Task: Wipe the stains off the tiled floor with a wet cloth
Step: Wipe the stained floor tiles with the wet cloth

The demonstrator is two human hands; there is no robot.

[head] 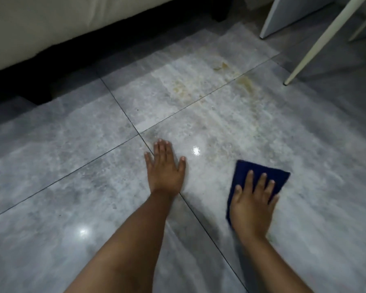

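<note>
two bare hands on the floor, the left hand [164,169] and the right hand [253,205]. one dark blue cloth [260,176]. two yellowish stains [221,66] [247,82]. two white furniture legs [317,42] [363,22]. two bright glints of light [196,150] [82,231].
</note>
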